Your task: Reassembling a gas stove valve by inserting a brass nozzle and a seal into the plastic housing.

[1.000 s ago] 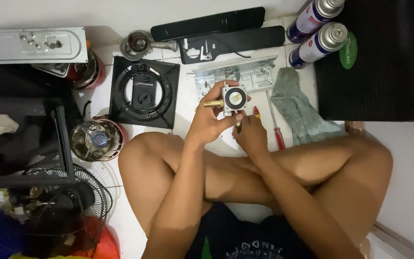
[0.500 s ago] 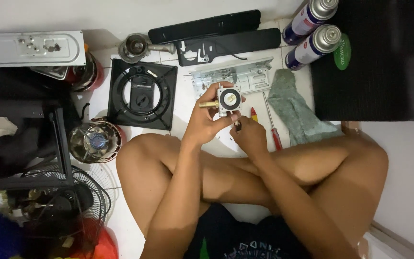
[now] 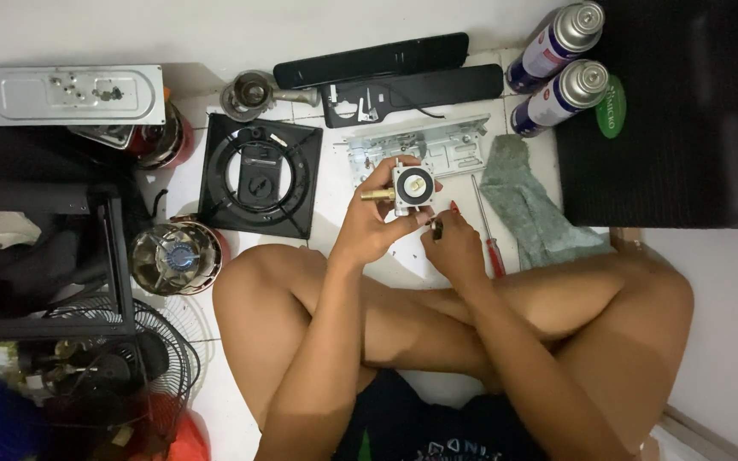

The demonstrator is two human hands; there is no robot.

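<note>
a small white valve block [image 3: 410, 188] with a brass stem sits above the crossed legs, gripped in the left hand [image 3: 375, 224]. the right hand [image 3: 453, 243] pinches a small dark part [image 3: 436, 228] just below it. a red-handled screwdriver [image 3: 487, 229] lies beside a grey cloth [image 3: 533, 205]; 2 spray cans [image 3: 561, 72] stand beyond, and a black burner plate [image 3: 258, 174] lies off to the left.

The small dark part [image 3: 437, 228] at the right hand [image 3: 454, 248] is too tiny to identify.

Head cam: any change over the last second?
Little. The left hand still holds the small white valve block with its brass stem. The right hand has dropped slightly below it, pinching a small dark part. The red-handled screwdriver, grey rag and spray cans stayed put.
</note>
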